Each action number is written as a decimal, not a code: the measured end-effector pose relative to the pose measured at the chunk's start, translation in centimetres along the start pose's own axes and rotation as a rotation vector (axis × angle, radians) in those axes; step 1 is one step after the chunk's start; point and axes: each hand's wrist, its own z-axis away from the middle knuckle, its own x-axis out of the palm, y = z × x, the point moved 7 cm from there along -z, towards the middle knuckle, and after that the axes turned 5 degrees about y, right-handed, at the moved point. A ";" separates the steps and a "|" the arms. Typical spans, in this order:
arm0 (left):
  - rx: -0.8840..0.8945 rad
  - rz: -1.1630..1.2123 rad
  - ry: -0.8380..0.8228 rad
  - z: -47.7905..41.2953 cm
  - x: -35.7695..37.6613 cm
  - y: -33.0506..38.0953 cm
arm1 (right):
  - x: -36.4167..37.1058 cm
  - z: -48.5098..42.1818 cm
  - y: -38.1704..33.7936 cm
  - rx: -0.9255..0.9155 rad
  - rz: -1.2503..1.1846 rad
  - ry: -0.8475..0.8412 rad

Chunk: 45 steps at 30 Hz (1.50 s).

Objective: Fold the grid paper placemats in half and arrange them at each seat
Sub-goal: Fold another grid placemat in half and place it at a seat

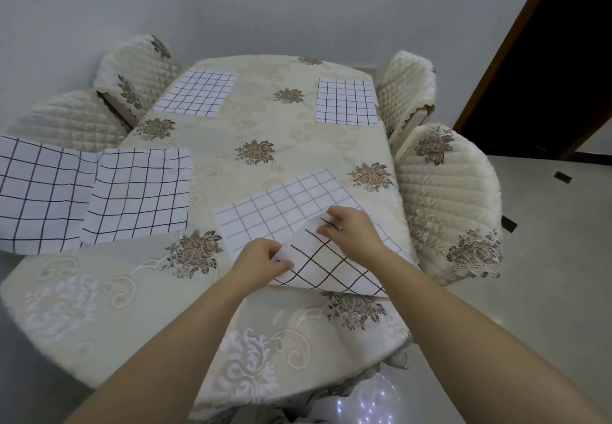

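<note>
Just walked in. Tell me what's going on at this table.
A person is folding the near placemat: the left hand and right hand pinch its near edge, lifted and turned over toward the far side. The fold is not yet closed. The far left placemat and far right placemat lie flat at the far end. More grid paper partly overhangs the left edge of the table.

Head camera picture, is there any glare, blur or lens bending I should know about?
Head view: the wide lens bows the table edge and tilts the door frame; light is soft and even, shadows faint; small bright glints speckle the glossy floor; the placemat grid reads sharp.
</note>
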 end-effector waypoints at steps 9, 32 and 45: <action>0.038 -0.001 0.048 -0.5 -2.8 -1.1 | -0.4 -0.7 1.8 0.103 -0.048 -0.020; -0.062 0.274 0.314 0.0 -11.7 0.1 | 6.4 -3.0 -5.1 -0.137 0.035 -0.371; -0.181 0.461 0.475 1.6 -14.5 -3.1 | 0.7 -4.4 -0.8 -0.092 0.102 -0.316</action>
